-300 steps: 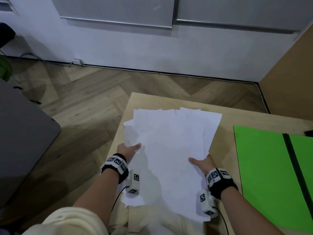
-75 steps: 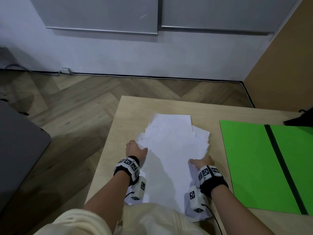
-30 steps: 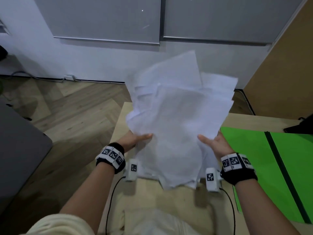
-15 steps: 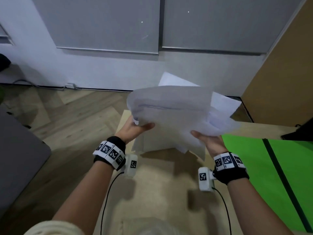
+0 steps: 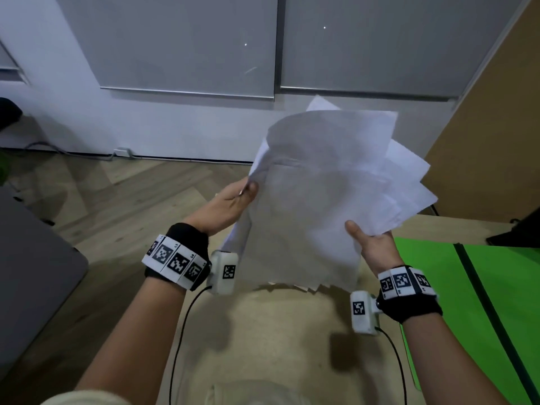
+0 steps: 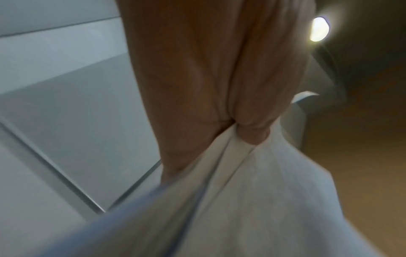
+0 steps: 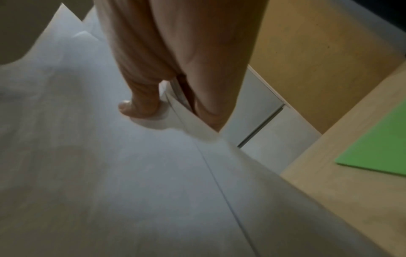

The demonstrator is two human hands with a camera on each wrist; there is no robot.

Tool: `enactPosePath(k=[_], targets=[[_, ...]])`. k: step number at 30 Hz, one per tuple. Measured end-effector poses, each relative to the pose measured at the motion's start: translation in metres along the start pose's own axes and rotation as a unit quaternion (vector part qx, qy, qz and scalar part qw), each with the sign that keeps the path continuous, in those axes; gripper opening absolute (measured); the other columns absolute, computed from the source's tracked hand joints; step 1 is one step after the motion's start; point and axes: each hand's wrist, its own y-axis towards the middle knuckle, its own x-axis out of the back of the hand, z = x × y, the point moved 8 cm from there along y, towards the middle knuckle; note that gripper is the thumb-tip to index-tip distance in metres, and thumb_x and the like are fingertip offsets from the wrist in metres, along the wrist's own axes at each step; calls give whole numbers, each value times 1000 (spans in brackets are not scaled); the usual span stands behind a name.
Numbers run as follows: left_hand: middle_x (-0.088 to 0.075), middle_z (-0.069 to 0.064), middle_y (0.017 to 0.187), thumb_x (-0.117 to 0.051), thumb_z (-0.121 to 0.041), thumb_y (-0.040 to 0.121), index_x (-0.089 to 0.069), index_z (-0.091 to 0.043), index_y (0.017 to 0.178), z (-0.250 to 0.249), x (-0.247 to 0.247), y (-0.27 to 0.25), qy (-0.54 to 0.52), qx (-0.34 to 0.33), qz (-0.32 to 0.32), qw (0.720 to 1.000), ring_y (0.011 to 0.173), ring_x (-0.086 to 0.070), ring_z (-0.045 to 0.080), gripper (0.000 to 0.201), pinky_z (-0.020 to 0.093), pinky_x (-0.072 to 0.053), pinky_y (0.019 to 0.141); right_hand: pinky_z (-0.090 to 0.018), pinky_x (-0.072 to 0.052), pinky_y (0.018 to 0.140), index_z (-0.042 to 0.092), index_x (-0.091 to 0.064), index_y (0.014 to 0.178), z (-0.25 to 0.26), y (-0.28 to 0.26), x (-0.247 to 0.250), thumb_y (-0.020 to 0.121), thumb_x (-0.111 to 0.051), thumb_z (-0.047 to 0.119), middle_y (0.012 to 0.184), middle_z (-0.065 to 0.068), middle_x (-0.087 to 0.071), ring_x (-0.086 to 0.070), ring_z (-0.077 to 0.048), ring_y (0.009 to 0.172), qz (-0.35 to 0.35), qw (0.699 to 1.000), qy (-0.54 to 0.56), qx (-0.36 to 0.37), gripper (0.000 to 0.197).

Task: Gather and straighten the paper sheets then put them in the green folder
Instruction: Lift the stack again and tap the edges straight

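A loose stack of white paper sheets (image 5: 321, 200) stands nearly upright above the wooden table (image 5: 277, 331), its top corners fanned out unevenly. My left hand (image 5: 230, 204) pinches the stack's left edge, thumb in front; the left wrist view shows the thumb pressed into the paper sheets (image 6: 263, 200). My right hand (image 5: 371, 244) grips the right edge with the thumb on the near face; the fingers behind are hidden. In the right wrist view the thumb presses on the paper sheets (image 7: 110, 173). The open green folder (image 5: 473, 302) lies flat at the right, a corner of the green folder (image 7: 380, 153) showing in the right wrist view.
A black spine strip (image 5: 491, 317) runs down the folder. A dark object (image 5: 517, 232) lies at the table's far right edge. A grey surface (image 5: 32, 273) stands left across the wood floor. A brown panel (image 5: 491, 127) rises at the right.
The sheets went from spread flat on the table to gathered, then lifted off it. In the last half second the stack tipped from nearly horizontal to nearly upright and shifted right.
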Motion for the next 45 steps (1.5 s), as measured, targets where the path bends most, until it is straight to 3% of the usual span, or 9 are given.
enactPosePath(k=[3,6,13,18,24,28,35,40,45], targets=[[-63,-6,129,-28,-41,99,-53,-10,132,-11,10,-3,-77,-50,-55,994,121,-57,6,52,23,-46,101,-24,-38,100,-13,-42,130,6,-3,4,83,-66,38,130,-27,-55,-52,-34,123,-28,999,16,13,74],[-70,-17,109,-63,-58,80,-59,-23,116,2,8,-7,-21,-33,-64,997,104,-62,-5,51,19,-50,91,-46,-38,108,-2,-46,128,15,3,5,48,-68,79,127,-20,-59,-56,-32,118,-48,997,45,38,116],[-72,-14,98,-78,-6,73,-58,-6,118,20,13,-6,-95,-21,-154,983,88,-66,-7,49,12,-51,76,-45,-45,103,20,-64,105,33,9,5,58,-75,64,114,-5,-68,-64,-26,110,-54,989,111,86,65],[-65,4,80,-60,-15,94,-62,-15,97,21,-3,-10,29,-42,-198,979,65,-56,-2,5,24,-49,66,-18,-33,95,8,-57,122,6,-7,-12,77,-74,32,115,2,-57,-53,-12,112,8,1000,-5,9,53],[-64,-5,93,-55,-5,95,-62,-26,99,34,-34,-26,-4,-41,-249,967,80,-56,-9,22,8,-43,75,-27,-32,105,-8,-43,134,-23,2,-19,68,-66,62,135,-21,-53,-51,-29,125,-12,998,-31,-46,99],[-64,-28,89,-72,-20,84,-60,-36,90,34,-25,-33,-55,-8,-258,965,79,-60,-17,21,7,-44,77,-24,-36,95,8,-59,119,-2,3,-4,71,-76,42,110,-3,-61,-58,-17,108,-32,999,1,6,62],[-69,6,116,-89,-38,45,-66,-24,110,90,-8,-45,-91,153,-147,973,110,-64,23,70,40,-53,95,-16,-53,77,10,-63,119,-19,-3,-29,76,-75,25,116,-3,-67,-63,-5,91,151,986,-70,4,46],[-76,-15,94,-74,7,74,-62,-12,117,68,0,-31,-128,122,-89,980,91,-70,-1,49,11,-53,74,-13,-54,67,19,-70,99,2,-5,-28,73,-78,7,86,13,-74,-70,6,75,156,987,3,45,30],[-78,-7,92,-85,-13,66,-67,-11,109,43,3,-19,-199,62,-183,961,87,-73,6,47,17,-55,73,-20,-57,72,17,-70,97,5,-2,-30,72,-77,2,86,7,-77,-73,-7,83,132,987,70,57,30]])
